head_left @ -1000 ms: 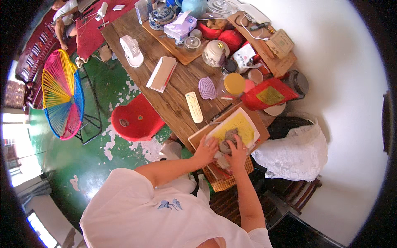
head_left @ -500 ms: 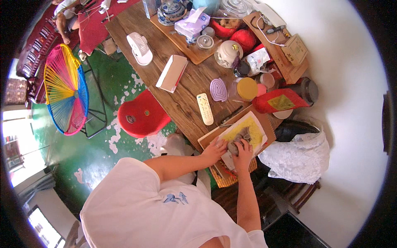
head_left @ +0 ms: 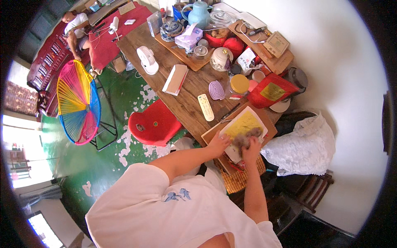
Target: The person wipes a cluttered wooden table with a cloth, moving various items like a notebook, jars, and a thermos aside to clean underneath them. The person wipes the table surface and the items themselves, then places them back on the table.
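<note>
A white-edged sheet with a yellow middle (head_left: 249, 120) lies on a brown board (head_left: 269, 129) at the table's near corner. On its lower part is a loose, fluffy grey clump (head_left: 253, 132), slightly blurred. My left hand (head_left: 219, 144) rests at the sheet's left edge with its fingers stretched out, holding nothing. The fingers of my right hand (head_left: 250, 151) are bent into the near right side of the grey clump, gripping part of it; their tips are partly hidden in it.
A pen (head_left: 230, 111), white remote (head_left: 205, 107), purple coiled mat (head_left: 216, 90) and yellow-lidded jar (head_left: 240, 84) lie beyond the board. A red pouch (head_left: 271, 91) stands at the right. Left of the table is a red stool (head_left: 154, 124); another person (head_left: 76, 31) sits far left.
The view has shifted, so the scene sits lower. My right hand has moved slightly on the grey clump, which looks more spread. My left hand stays at the sheet's edge.
</note>
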Action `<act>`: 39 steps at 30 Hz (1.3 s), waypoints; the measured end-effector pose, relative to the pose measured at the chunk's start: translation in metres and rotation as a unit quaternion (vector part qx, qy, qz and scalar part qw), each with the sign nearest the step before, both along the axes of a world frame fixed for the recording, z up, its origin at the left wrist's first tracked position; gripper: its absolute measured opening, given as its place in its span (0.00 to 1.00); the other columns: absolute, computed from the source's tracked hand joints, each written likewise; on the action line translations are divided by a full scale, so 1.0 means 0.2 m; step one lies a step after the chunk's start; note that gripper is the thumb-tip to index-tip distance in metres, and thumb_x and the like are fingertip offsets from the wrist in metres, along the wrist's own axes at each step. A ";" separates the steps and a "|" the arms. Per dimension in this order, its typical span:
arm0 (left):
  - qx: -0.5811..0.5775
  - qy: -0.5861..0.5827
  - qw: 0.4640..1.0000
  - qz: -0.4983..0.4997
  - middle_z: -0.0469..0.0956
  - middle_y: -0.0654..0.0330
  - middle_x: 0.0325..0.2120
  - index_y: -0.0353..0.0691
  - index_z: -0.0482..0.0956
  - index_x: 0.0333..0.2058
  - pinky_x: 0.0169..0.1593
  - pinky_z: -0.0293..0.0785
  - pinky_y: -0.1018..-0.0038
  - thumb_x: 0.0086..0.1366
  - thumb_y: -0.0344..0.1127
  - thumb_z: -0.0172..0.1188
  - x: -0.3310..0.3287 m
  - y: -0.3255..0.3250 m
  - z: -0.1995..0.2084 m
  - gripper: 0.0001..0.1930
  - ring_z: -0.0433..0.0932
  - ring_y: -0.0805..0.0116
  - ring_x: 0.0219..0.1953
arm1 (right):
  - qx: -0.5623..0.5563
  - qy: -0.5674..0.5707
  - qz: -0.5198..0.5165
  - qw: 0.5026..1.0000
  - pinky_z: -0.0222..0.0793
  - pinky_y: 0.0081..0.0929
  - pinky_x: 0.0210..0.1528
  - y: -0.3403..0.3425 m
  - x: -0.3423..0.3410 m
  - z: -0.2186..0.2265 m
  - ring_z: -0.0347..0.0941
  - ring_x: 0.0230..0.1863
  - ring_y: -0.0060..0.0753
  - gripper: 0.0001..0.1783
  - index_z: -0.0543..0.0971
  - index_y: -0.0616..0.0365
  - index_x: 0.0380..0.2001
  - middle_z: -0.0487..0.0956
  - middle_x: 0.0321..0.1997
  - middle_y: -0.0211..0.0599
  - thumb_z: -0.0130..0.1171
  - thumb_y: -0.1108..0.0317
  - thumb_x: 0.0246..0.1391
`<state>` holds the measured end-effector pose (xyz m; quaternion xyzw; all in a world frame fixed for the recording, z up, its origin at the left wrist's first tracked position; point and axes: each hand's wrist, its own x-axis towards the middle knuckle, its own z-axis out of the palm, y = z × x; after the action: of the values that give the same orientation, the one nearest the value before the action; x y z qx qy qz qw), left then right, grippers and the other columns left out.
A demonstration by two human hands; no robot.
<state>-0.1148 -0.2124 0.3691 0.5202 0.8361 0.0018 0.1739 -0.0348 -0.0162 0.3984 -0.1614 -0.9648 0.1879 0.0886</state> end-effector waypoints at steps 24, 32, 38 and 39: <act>0.060 -0.047 0.985 -0.157 0.70 0.54 0.51 0.44 0.64 0.62 0.66 0.60 0.53 0.58 0.37 0.64 -1.17 -0.40 -0.03 0.33 0.68 0.54 0.58 | -0.396 -0.066 -0.284 0.871 0.70 0.37 0.52 -0.63 -0.13 0.23 0.74 0.50 0.43 0.27 0.73 0.66 0.51 0.76 0.49 0.51 0.61 0.71 0.44; 0.156 -0.780 0.506 0.332 0.71 0.57 0.54 0.39 0.63 0.63 0.55 0.71 0.67 0.70 0.42 0.55 -0.97 -0.37 0.30 0.26 0.74 0.62 0.51 | -0.409 0.130 -0.258 0.865 0.59 0.34 0.62 -0.78 -0.23 0.43 0.67 0.57 0.40 0.24 0.69 0.66 0.52 0.71 0.55 0.47 0.52 0.76 0.47; 0.176 -0.902 0.311 0.242 0.75 0.64 0.51 0.42 0.67 0.60 0.55 0.71 0.67 0.71 0.44 0.54 -0.74 -0.40 0.53 0.23 0.75 0.69 0.51 | -0.196 0.202 -0.089 0.956 0.48 0.43 0.68 -0.92 -0.50 0.63 0.57 0.64 0.52 0.26 0.65 0.61 0.52 0.64 0.60 0.51 0.61 0.74 0.50; 0.177 -0.897 0.326 0.242 0.75 0.63 0.51 0.42 0.67 0.60 0.55 0.71 0.67 0.71 0.45 0.54 -0.73 -0.41 0.57 0.23 0.75 0.69 0.51 | -0.172 0.196 -0.086 0.962 0.47 0.42 0.68 -0.88 -0.49 0.65 0.57 0.65 0.51 0.26 0.64 0.62 0.53 0.64 0.60 0.50 0.60 0.74 0.51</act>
<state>-0.2607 -0.2945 0.4838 -0.0036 0.2419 0.6569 0.7140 -0.1323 -0.1926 0.5287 -0.2162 -0.8641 0.3708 0.2629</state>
